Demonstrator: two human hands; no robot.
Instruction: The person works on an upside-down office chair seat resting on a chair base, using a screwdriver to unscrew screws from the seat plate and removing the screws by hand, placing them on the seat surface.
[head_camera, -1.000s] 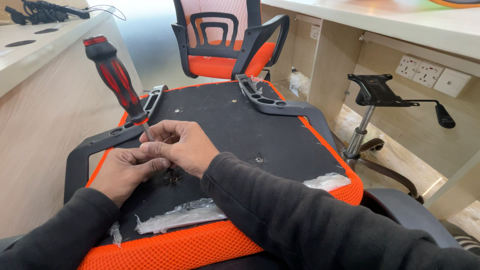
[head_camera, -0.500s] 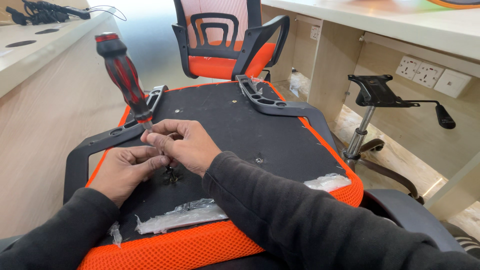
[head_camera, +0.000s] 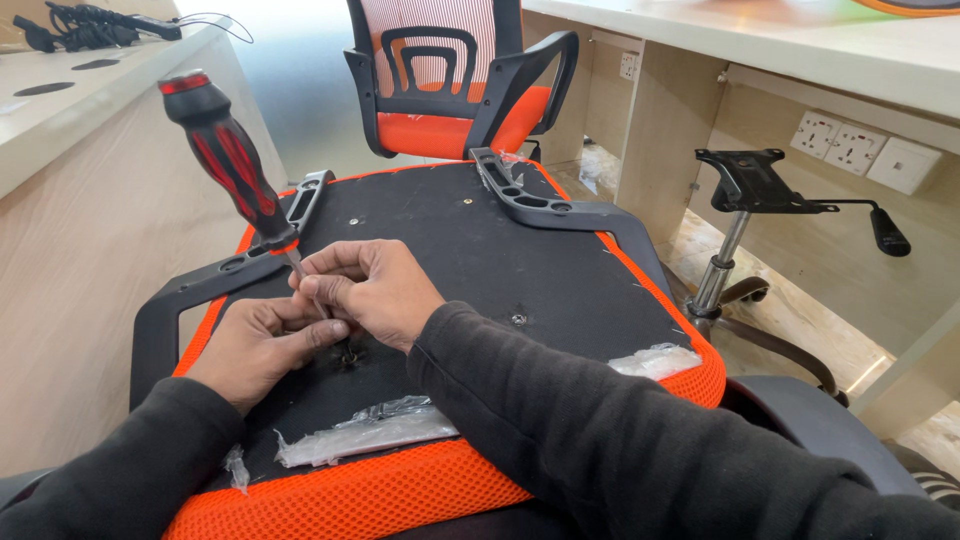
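Two bare hands work close together on the black underside of an upturned chair seat (head_camera: 450, 260), which is edged in orange mesh and fills the middle of the head view. The right hand (head_camera: 375, 290) has its grip closed round the thin metal shaft of a screwdriver (head_camera: 235, 165), fingers pinched together low on the shaft near the tip. The screwdriver's red and black handle tilts up and away to the left, free of either hand. The left hand (head_camera: 258, 345) lies flat-knuckled on the seat just beside the right, its fingertips touching the shaft's lower end; whether its grip pinches a small part there I cannot tell, since the fingers hide the spot. The tip meets the seat base near a small dark fitting (head_camera: 347, 356) between the two hands.

Black plastic armrests (head_camera: 525, 195) lie against the seat's far and left edges. Crumpled clear plastic wrap (head_camera: 365, 432) rests on the seat near the front edge, and another scrap (head_camera: 655, 360) sits at the right edge. Behind the seat stands an orange and black chair back (head_camera: 440, 75). To the right, near a pale wooden worktop (head_camera: 800, 45), stands a chair base column with a black tilt plate and lever (head_camera: 770, 190).
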